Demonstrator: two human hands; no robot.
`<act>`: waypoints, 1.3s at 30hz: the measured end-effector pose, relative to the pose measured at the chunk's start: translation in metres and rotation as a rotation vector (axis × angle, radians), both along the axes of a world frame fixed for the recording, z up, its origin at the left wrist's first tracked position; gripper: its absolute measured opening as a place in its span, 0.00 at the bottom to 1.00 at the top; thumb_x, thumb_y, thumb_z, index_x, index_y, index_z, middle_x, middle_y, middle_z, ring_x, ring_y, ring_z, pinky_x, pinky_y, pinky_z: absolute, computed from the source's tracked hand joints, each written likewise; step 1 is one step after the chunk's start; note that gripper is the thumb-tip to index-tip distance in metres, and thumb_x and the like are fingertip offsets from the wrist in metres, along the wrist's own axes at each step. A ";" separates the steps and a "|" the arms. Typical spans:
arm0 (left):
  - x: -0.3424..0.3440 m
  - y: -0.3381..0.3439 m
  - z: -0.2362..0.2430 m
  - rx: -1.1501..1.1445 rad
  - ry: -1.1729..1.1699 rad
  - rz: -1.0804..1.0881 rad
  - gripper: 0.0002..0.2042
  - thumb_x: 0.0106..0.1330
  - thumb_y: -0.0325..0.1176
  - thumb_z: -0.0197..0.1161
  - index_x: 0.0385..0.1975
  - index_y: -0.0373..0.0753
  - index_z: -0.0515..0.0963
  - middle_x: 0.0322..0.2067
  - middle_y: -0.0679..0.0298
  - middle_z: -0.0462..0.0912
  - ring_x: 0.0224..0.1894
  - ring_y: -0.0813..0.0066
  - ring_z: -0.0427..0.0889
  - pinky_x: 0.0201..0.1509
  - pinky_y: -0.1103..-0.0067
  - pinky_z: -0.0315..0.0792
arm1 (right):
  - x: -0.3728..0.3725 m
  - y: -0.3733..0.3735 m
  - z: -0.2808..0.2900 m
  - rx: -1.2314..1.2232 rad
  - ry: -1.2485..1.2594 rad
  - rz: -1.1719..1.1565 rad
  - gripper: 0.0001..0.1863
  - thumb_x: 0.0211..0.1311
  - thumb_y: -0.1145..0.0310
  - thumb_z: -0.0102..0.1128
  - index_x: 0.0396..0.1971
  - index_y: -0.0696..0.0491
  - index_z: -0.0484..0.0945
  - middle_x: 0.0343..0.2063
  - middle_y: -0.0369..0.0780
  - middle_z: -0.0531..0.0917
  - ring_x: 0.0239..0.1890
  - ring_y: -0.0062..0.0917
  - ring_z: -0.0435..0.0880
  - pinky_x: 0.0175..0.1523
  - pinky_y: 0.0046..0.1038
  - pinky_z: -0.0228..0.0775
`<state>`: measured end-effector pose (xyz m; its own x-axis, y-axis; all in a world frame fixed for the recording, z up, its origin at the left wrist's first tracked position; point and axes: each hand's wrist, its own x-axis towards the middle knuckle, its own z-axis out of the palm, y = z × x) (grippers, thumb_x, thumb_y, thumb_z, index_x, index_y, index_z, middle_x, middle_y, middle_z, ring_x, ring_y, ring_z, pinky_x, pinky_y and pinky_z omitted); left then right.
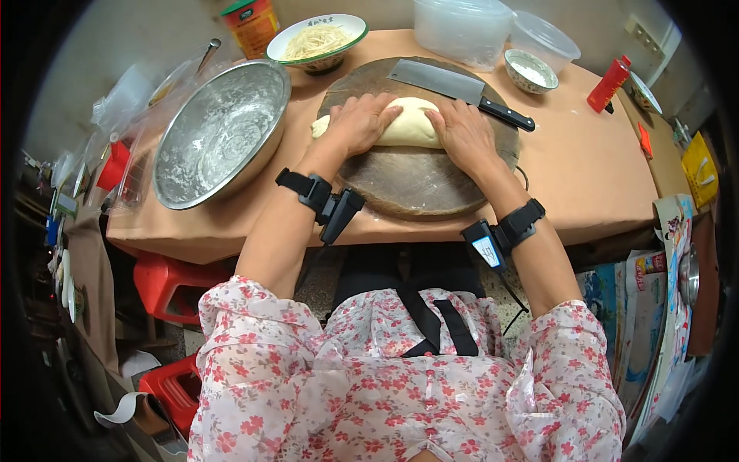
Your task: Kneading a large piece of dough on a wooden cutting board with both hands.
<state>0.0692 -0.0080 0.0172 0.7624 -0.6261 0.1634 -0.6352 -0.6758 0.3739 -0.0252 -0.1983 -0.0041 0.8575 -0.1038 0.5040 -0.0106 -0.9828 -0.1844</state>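
Note:
A thick roll of pale dough (408, 127) lies crosswise on a round wooden chopping board (412, 183). Over its left part my left hand (359, 125) is curled, and a small end of dough sticks out beyond it. My right hand (465, 132) grips the right end, its fingers bent over the top. Both thumbs press on the dough, facing each other across its bare middle. Just behind the hands a cleaver (437, 80) rests on the board; its black handle points right, past the rim.
Left of the board stands a large floured metal bowl (219, 138). Behind are a bowl of pale shreds (317, 42), a plastic tub (462, 35) and a small bowl of white powder (531, 71). A red bottle (610, 85) is at right. Red stools (173, 285) stand below the table.

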 end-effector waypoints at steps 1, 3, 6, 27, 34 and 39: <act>-0.004 0.004 0.000 -0.002 0.020 -0.026 0.23 0.74 0.56 0.43 0.59 0.53 0.73 0.52 0.55 0.77 0.58 0.50 0.71 0.62 0.57 0.57 | -0.006 0.003 0.002 0.001 0.000 0.000 0.20 0.71 0.48 0.47 0.45 0.48 0.80 0.37 0.43 0.79 0.43 0.40 0.78 0.47 0.43 0.68; -0.018 0.012 -0.001 -0.044 0.024 -0.080 0.24 0.73 0.57 0.44 0.60 0.53 0.72 0.51 0.56 0.77 0.57 0.50 0.71 0.61 0.57 0.58 | -0.025 0.007 0.009 0.011 0.100 0.024 0.19 0.72 0.52 0.46 0.49 0.49 0.78 0.37 0.44 0.78 0.43 0.40 0.77 0.47 0.41 0.68; -0.048 0.022 -0.003 -0.057 -0.053 -0.121 0.24 0.73 0.57 0.45 0.60 0.51 0.73 0.50 0.56 0.78 0.56 0.51 0.72 0.60 0.57 0.59 | -0.054 0.013 0.003 0.031 -0.058 0.099 0.17 0.70 0.53 0.51 0.44 0.50 0.79 0.33 0.41 0.78 0.43 0.38 0.77 0.45 0.43 0.67; -0.021 0.008 0.006 -0.126 0.103 -0.051 0.33 0.62 0.65 0.58 0.52 0.40 0.81 0.44 0.48 0.83 0.51 0.51 0.80 0.58 0.63 0.69 | -0.045 0.007 0.004 -0.064 -0.002 0.133 0.36 0.56 0.42 0.63 0.58 0.52 0.73 0.42 0.44 0.80 0.46 0.40 0.79 0.48 0.38 0.74; -0.027 0.010 -0.010 -0.190 0.020 -0.029 0.32 0.65 0.64 0.53 0.57 0.44 0.76 0.49 0.50 0.81 0.55 0.49 0.75 0.60 0.60 0.64 | -0.038 0.006 0.005 0.012 0.070 0.125 0.34 0.59 0.40 0.59 0.57 0.51 0.74 0.44 0.43 0.80 0.47 0.41 0.78 0.50 0.39 0.73; -0.053 0.020 -0.021 -0.188 -0.126 -0.057 0.36 0.60 0.64 0.59 0.63 0.48 0.69 0.53 0.51 0.76 0.57 0.49 0.71 0.63 0.58 0.59 | -0.049 0.002 0.000 -0.068 0.000 0.128 0.32 0.57 0.44 0.63 0.55 0.52 0.75 0.42 0.43 0.79 0.43 0.40 0.79 0.46 0.40 0.75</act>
<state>0.0158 0.0119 -0.0036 0.6930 -0.6169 0.3731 -0.7199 -0.5639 0.4047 -0.0741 -0.1961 -0.0040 0.8615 0.0406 0.5062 0.1153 -0.9864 -0.1171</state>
